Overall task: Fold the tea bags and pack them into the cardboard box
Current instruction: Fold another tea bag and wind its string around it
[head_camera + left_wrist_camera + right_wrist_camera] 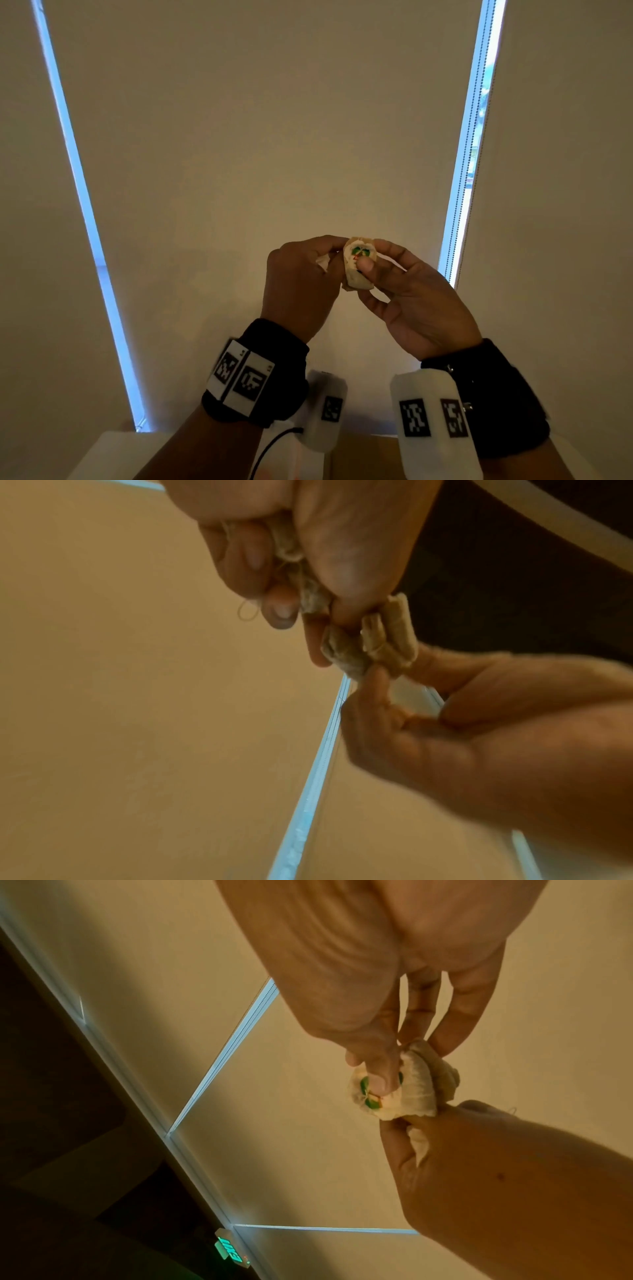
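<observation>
Closest to the camera, at the bottom of the head view, you get the two wrist bands with their black-and-white marker tags (244, 376), and peeking out under them a strip of pale surface (113, 452) plus a sliver of brown that might be the cardboard box (363, 455), though I honestly can't tell from this little bit.

Just above that, dead center of the frame, both hands are held up in the air working on one bundle. The right hand (416, 301) has its thumb pressed onto a tea bag (359, 262) with a green and red tag, with fingertips behind it, so it's pinching the bag. The left hand (301, 284) is curled tight around more bags: the left wrist view shows a bunched-up clump in the fist and a stack of folded tea bags (390, 634) sticking out where the two hands meet, with a bit of loose string (248, 612) dangling.

So my read: folding is underway and several bags look done, but nothing's shown going into a box yet. Packing looks like what's left.

Farthest back there's just the beige roller blinds (260, 120) with bright gaps of daylight either side.
</observation>
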`<state>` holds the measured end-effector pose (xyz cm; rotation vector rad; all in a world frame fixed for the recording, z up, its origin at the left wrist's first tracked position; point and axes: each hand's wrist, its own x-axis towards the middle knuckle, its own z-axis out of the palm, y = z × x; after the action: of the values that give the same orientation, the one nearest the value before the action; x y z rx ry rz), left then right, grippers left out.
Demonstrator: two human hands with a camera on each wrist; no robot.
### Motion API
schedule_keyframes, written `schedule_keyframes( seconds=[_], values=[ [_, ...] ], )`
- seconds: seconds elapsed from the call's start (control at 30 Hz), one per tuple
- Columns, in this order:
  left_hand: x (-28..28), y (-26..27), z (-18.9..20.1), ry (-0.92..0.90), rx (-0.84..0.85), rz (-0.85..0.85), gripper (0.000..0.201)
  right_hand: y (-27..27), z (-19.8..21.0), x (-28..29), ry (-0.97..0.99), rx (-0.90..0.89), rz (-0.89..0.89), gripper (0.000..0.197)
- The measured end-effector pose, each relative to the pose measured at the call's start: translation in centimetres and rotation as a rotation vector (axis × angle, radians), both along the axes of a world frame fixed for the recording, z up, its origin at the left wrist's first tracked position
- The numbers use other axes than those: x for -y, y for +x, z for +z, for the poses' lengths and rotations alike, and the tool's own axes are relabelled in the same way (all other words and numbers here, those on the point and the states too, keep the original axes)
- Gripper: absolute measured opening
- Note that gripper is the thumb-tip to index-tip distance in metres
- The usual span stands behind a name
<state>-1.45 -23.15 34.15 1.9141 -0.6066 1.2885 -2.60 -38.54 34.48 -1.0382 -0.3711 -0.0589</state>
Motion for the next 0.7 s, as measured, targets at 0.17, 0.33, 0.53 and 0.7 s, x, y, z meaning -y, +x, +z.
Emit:
schedule_keyframes(
  seconds=[0.17, 0.33, 0.53, 0.7],
  values=[
    [-0.3, -1.3, 0.9, -0.137, -0.286, -0.223, 0.021, 0.0, 0.2, 0.2, -0.08, 0.055, -0.019, 0.035],
    [-0.5, -2.3, 1.2, -0.054, -0.374, -0.293, 0.022, 0.4, -0.1, 0.4, -0.092, 0.095, -0.069, 0.028],
    [-0.6, -2.3, -0.7, 0.053, -0.361, -0.147, 0.035, 0.9, -2.1, -0.1, -0.138, 0.105, -0.196, 0.025],
    [-0.8, -3.0, -1.9, 0.249, -0.306, -0.072, 0.041, 1.0, -3.9, 0.0, -0.071, 0.088, -0.185, 0.024]
  ],
)
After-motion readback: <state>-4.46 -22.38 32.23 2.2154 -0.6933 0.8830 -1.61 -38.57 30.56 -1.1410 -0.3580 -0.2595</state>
